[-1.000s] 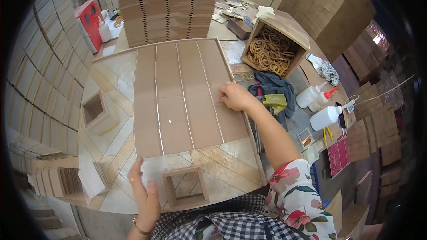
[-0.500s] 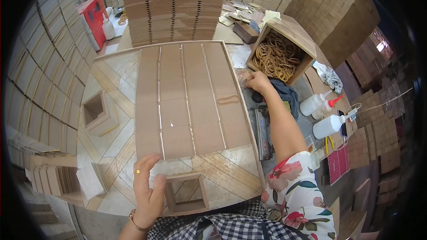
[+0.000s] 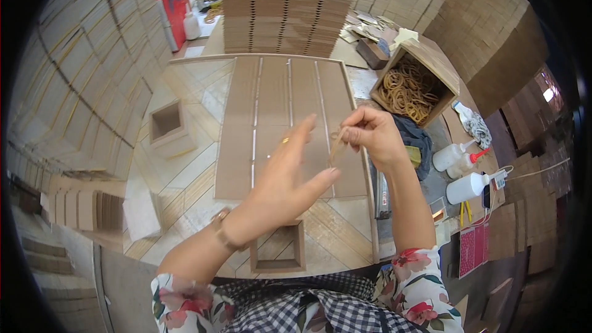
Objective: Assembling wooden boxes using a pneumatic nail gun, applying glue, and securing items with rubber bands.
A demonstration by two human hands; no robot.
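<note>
Between the fingertips of my right hand a tan rubber band hangs down over a flat brown panel. The panel is in several strips, with lines of white glue along the seams. My left hand hovers above the panel's lower part, fingers stretched and thumb apart, a little blurred, with nothing in it. Below my left wrist a square wooden frame sits near the board's front edge. Another open wooden box stands to the left of the panel.
A tilted wooden box full of rubber bands lies at the right. Glue bottles stand nearby. Tall stacks of grooved brown boards rise at the back, where another person partly shows. Stacked pieces line the left.
My right hand has come back from beside the box of bands to the panel and now holds the rubber band. My left hand has moved up and right over the panel. The view has shifted.
</note>
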